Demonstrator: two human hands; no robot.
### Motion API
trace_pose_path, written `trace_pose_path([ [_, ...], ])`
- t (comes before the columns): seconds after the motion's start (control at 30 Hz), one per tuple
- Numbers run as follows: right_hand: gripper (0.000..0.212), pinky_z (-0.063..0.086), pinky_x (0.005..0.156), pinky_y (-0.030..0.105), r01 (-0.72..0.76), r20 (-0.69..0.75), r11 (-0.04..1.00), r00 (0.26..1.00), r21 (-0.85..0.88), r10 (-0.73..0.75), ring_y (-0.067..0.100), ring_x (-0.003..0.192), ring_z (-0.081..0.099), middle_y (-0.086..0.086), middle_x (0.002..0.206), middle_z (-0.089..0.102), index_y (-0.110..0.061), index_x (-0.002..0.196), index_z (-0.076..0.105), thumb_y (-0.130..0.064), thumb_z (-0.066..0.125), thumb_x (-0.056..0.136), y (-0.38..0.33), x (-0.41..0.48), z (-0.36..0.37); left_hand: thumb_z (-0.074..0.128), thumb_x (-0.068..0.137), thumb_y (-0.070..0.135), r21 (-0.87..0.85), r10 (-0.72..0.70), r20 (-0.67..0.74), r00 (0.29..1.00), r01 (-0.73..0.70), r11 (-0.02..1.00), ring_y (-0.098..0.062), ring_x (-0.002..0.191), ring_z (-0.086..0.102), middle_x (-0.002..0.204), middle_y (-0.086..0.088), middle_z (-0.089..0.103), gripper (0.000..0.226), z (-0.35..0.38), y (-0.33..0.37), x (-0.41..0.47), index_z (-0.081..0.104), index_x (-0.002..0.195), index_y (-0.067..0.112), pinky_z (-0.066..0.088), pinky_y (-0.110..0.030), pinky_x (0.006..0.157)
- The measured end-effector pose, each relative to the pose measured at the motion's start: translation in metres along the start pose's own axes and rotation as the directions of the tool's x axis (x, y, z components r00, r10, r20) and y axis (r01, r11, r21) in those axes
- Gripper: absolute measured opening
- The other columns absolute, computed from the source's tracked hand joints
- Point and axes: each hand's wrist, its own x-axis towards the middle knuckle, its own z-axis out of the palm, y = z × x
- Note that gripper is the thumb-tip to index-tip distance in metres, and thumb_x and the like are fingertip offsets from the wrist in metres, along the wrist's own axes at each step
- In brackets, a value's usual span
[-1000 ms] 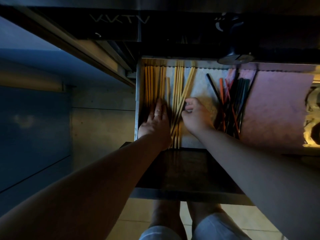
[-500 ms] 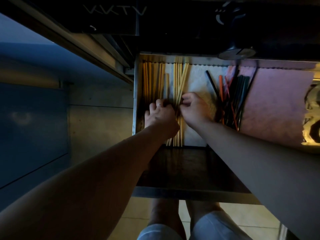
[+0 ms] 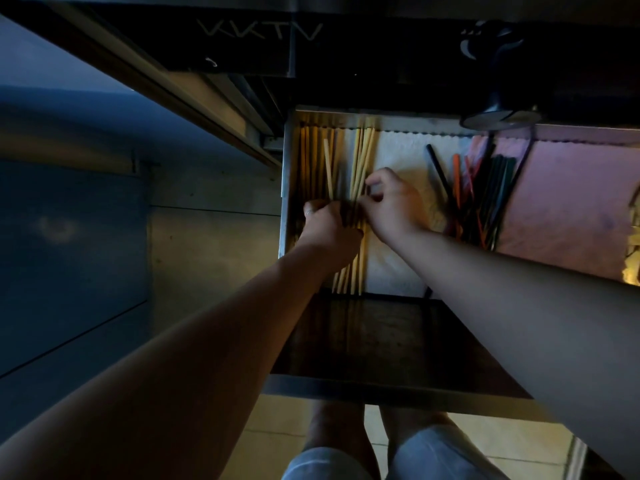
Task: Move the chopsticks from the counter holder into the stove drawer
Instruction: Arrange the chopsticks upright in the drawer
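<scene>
We note the left grip [image 3: 329,228], flat a second ago, now curled round one bamboo chopstick [image 3: 328,168]; the right grip [image 3: 393,206] pinches the chopstick bundle [image 3: 362,161] (arranging, nearly done).

A: How is the light looking?
B: Dim overall. A warm glow is lighting the inside of the drawer [image 3: 286,174], turning the pale chopsticks [image 3: 363,157] yellow, and a bright patch is flaring at the right edge.
A: And the shadows?
B: The stove front [image 3: 381,46] is sinking into near black. The left forearm [image 3: 207,358] is lying in deep shadow, and the right forearm [image 3: 502,299] is catching more light.
A: Sharpness?
B: The wide lens is bending lines at the borders, and the dark chopsticks [image 3: 491,188] are looking soft.
</scene>
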Motion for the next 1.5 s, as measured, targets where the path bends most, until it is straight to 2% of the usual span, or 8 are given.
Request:
trace_pose_path([
  [0.27,0.033,0.047,0.099,0.036,0.022,0.105,0.997,0.994,0.068,-0.030,0.023,0.112,0.058,0.008,0.124,0.061,-0.028,0.121,0.063,-0.018,0.054,0.092,-0.001,-0.001,0.004,0.054,0.094,0.017,0.037,0.090,-0.081,0.993,-0.087,0.995,-0.026,0.128,0.038,0.143,-0.011,0.032,0.035,-0.011,0.005,-0.011,0.054,0.129,0.019,0.034,-0.025,0.102],
  [0.47,0.029,0.045,0.102,0.040,-0.041,0.135,0.957,0.991,0.287,0.002,0.026,0.111,0.058,0.013,0.118,0.063,-0.008,0.120,0.064,-0.008,0.053,0.093,0.006,-0.003,-0.006,0.059,0.093,0.018,0.126,0.090,-0.009,0.996,-0.088,0.988,-0.028,0.120,0.045,0.150,-0.013,0.023,0.038,-0.022,0.024,-0.015,0.053,0.130,0.016,0.043,-0.038,0.105],
  [0.6,0.039,0.040,0.106,0.029,-0.161,0.181,0.973,0.975,0.163,0.131,0.025,0.125,0.052,0.010,0.134,0.057,-0.013,0.132,0.055,-0.010,0.048,0.094,0.010,0.001,-0.017,0.058,0.093,0.022,0.262,0.042,0.129,0.991,-0.075,0.962,-0.032,0.115,0.054,0.137,-0.020,0.048,0.037,-0.011,0.035,-0.006,0.057,0.125,0.005,0.046,-0.035,0.091],
  [0.77,0.031,0.049,0.100,0.046,-0.282,0.139,0.877,0.959,0.388,0.247,0.028,0.112,0.061,0.010,0.120,0.064,-0.014,0.122,0.063,-0.011,0.051,0.093,0.014,-0.007,-0.022,0.054,0.095,0.022,0.353,0.020,0.200,0.980,-0.091,0.931,-0.030,0.116,0.058,0.126,-0.016,0.061,0.037,0.010,0.041,0.002,0.058,0.127,0.002,0.045,-0.032,0.090],
  [0.97,0.025,0.056,0.086,0.040,-0.337,0.165,0.845,0.941,0.414,0.295,0.021,0.094,0.062,0.002,0.100,0.063,-0.018,0.112,0.067,-0.015,0.050,0.094,0.022,-0.012,-0.024,0.057,0.094,0.019,0.523,0.046,0.172,0.984,-0.130,0.842,-0.032,0.135,0.034,0.154,-0.012,0.023,0.058,0.019,0.033,0.001,0.036,0.148,0.018,0.031,-0.040,0.110],
  [1.07,0.025,0.052,0.075,0.033,-0.349,0.193,0.840,0.936,0.415,0.293,0.019,0.086,0.061,0.004,0.097,0.063,-0.017,0.118,0.064,-0.018,0.050,0.096,0.022,-0.014,-0.020,0.060,0.090,0.020,0.631,0.222,0.080,0.972,-0.222,0.743,-0.036,0.144,0.016,0.159,-0.006,0.009,0.073,0.014,0.020,-0.008,0.023,0.153,0.028,0.027,-0.048,0.113],
  [1.2,0.027,0.054,0.092,0.042,-0.348,0.189,0.861,0.936,0.370,0.297,0.023,0.102,0.064,0.003,0.114,0.065,-0.019,0.120,0.063,-0.019,0.053,0.095,0.022,-0.016,-0.017,0.041,0.096,0.020,0.688,0.174,0.200,0.964,-0.264,0.676,-0.019,0.149,-0.019,0.158,0.002,-0.032,0.082,0.013,-0.007,-0.002,-0.018,0.154,0.025,0.012,-0.050,0.121],
  [1.5,0.029,0.055,0.091,0.041,-0.296,0.181,0.897,0.952,0.328,0.248,0.019,0.103,0.064,0.003,0.119,0.066,-0.022,0.121,0.062,-0.019,0.055,0.093,0.017,-0.017,-0.013,0.040,0.096,0.014,0.688,0.206,0.123,0.971,-0.233,0.688,-0.011,0.146,-0.025,0.156,0.008,-0.036,0.083,0.014,-0.026,-0.001,-0.018,0.153,0.027,0.016,-0.051,0.120],
])
